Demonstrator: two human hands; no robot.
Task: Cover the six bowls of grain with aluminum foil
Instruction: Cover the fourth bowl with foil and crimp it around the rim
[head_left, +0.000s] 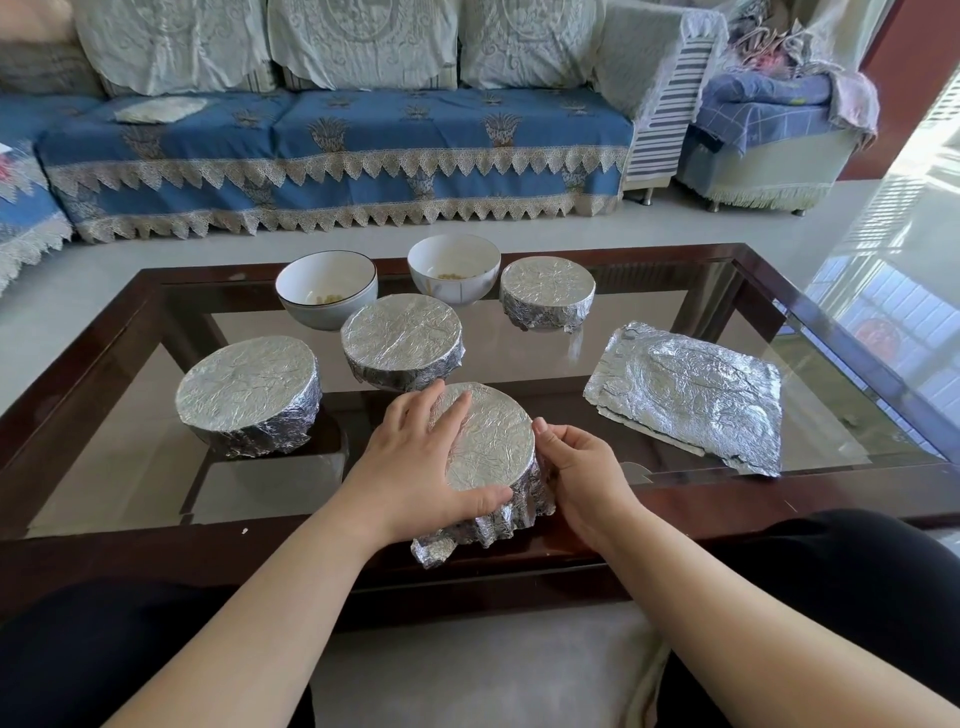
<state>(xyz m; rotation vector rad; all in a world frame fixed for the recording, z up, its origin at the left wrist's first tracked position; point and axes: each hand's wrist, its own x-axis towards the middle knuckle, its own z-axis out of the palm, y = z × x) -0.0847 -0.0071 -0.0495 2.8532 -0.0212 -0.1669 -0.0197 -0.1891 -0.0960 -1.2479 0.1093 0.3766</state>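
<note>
Left hand (415, 457) flat, fingers straight on nearest bowl's foil (491, 441); right hand (576, 467) fingers curled, pinching foil skirt — thin, crinkly, tears easily; press along rim.

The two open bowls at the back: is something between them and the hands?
Yes. The middle foil-covered bowl stands directly between the hands and the open bowls. The left hand and right hand hold the nearest covered bowl.
</note>
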